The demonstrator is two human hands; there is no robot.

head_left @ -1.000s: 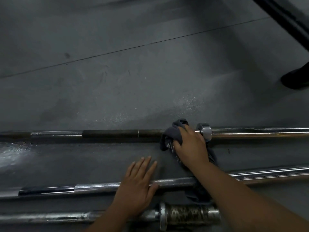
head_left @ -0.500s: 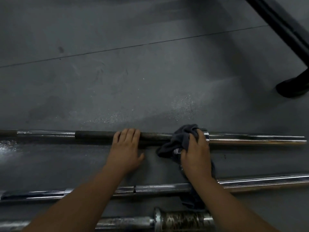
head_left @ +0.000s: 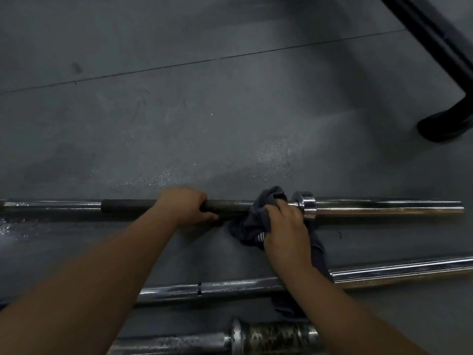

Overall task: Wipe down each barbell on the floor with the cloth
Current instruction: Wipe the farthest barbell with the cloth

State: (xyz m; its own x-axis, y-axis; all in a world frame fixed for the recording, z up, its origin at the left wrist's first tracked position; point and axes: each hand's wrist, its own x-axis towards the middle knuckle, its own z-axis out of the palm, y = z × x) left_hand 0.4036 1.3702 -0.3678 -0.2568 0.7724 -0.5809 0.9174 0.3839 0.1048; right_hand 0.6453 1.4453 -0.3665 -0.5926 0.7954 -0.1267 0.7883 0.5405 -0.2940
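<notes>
Far barbell (head_left: 384, 208): lies on the grey floor (head_left: 204, 111), running from 9 o'clock to 3 o'clock across the lower middle of the view.
Left hand (head_left: 186, 206): fingers curled over the bar's dark shaft, thumb underneath, gripping it just toward 8 o'clock of the view's centre.
Right hand (head_left: 287, 233): at 5 o'clock of centre, bunching the dark cloth (head_left: 247, 226) against the shaft, right beside the chrome collar (head_left: 305, 204).
What changed: a second ago the left hand lay flat and spread, nearer the person; half a second ago it was draped over the far bar; now it is wrapped around it. The cloth hand has barely shifted.
Meaning for the task: the bar looks braced, likely so it can be steadied or rolled while the cloth rubs the shaft.
Other barbells: the middle barbell (head_left: 230, 288) and near barbell (head_left: 276, 336), toward 6 o'clock, lie under the forearms, with no hand on them.
</notes>
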